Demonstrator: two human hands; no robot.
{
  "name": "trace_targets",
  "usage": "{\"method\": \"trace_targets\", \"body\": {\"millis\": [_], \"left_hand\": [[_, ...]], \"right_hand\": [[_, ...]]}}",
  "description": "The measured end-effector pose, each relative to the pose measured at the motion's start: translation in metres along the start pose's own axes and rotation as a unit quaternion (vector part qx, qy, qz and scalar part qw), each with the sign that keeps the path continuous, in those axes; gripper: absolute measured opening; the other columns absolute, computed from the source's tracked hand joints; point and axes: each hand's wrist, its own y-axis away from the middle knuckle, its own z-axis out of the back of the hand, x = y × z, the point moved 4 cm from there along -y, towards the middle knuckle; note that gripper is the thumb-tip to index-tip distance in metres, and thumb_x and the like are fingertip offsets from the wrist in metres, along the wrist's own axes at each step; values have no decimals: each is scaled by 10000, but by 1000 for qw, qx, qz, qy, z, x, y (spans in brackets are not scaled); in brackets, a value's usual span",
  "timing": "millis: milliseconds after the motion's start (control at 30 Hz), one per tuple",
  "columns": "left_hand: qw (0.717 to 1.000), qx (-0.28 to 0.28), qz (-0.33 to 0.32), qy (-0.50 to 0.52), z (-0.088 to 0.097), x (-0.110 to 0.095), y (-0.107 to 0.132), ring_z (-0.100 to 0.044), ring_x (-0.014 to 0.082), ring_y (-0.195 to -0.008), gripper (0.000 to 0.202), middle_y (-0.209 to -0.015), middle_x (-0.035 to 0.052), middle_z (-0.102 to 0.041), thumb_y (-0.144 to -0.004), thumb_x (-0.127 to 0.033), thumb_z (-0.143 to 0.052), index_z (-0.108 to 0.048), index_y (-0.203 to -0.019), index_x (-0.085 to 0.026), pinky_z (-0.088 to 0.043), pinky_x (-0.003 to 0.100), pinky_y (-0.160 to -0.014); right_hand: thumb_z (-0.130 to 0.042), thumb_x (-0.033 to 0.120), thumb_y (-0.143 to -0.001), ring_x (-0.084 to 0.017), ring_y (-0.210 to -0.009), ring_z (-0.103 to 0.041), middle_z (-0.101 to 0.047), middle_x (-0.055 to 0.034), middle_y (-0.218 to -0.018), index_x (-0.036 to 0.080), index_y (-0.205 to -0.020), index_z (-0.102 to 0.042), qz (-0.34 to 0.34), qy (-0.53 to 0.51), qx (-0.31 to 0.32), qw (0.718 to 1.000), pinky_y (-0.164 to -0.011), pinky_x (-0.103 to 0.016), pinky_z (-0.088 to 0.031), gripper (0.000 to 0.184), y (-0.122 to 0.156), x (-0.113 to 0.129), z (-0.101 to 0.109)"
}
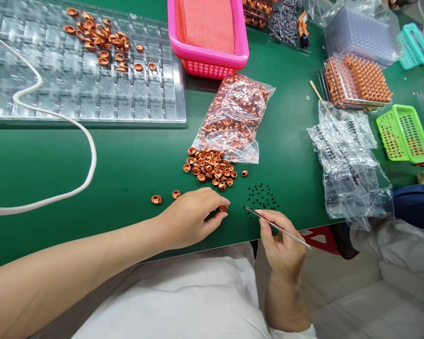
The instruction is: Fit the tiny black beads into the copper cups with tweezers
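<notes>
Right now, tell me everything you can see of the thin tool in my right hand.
The tool is thin, straight, silvery metal, likely tweezers, though its blades cannot be told apart. The right hand pinches it mid-length between thumb and fingers; its back end juts past the hand. It slants low, pointed tip leftward at the near edge of tiny black bits on the green table, close to the copper cup that the left hand pinches.
</notes>
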Motion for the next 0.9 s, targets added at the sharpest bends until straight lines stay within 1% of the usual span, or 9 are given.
{"method": "trace_targets", "body": {"millis": [133, 333, 400, 567, 667, 733, 900], "left_hand": [[1000, 2, 0, 0, 0, 0, 0, -685, 180, -792, 98, -872, 50, -746, -975, -165, -582, -668, -1022, -167, -518, 279, -672], [1000, -1, -2, -1, -1, 1, 0, -674, 182, -770, 98, -870, 51, -746, -969, -167, -596, -670, -1032, -155, -515, 286, -659], [1000, -3, 0, -3, -2, 2, 1, -677, 181, -767, 98, -872, 51, -749, -971, -175, -597, -668, -1036, -157, -510, 282, -648], [1000, -1, 2, -6, -1, 1, 1, -682, 183, -774, 104, -871, 55, -752, -978, -179, -590, -667, -1046, -160, -519, 289, -660], [1000, -6, 4, -2, -1, 1, 1, -679, 184, -760, 101, -855, 51, -751, -972, -180, -597, -672, -1037, -159, -522, 290, -657], [1000, -12, -4, 1, -1, 1, 1, -678, 187, -766, 119, -859, 56, -752, -971, -169, -592, -683, -1046, -153, -527, 292, -666], [1000, -15, -19, 11, -2, 0, 1, -671, 189, -769, 143, -871, 64, -754, -968, -154, -586, -704, -1049, -145, -540, 303, -692]], "right_hand": [[-664, 129, -923, -212, -914, -771, -791, -54, -1003, 244, -1068, -695, 3, 2, 3, 1000, -822, -401, -675, 188, 1, -1, -1], [-673, 81, -901, -210, -916, -775, -791, -45, -1018, 246, -1077, -699, 15, -11, 3, 1000, -821, -393, -670, 243, 2, -3, -1], [-675, 86, -903, -214, -914, -776, -792, -47, -1021, 247, -1079, -703, 15, -11, -1, 1000, -817, -397, -669, 240, 2, -3, -1], [-686, 128, -915, -222, -883, -776, -792, -48, -993, 248, -1066, -713, 2, -20, -52, 998, -785, -403, -671, 195, 3, 2, 0], [-688, 119, -912, -215, -860, -771, -790, -46, -968, 243, -1054, -706, -3, -39, -82, 996, -757, -398, -672, 190, 3, 6, -1], [-680, 106, -913, -216, -858, -770, -788, -46, -954, 240, -1054, -700, -3, -58, -91, 994, -748, -403, -673, 195, 4, 9, -4], [-660, 78, -911, -221, -877, -771, -786, -45, -968, 238, -1054, -689, 3, -104, -64, 992, -758, -425, -671, 217, 3, 20, -12]]}}
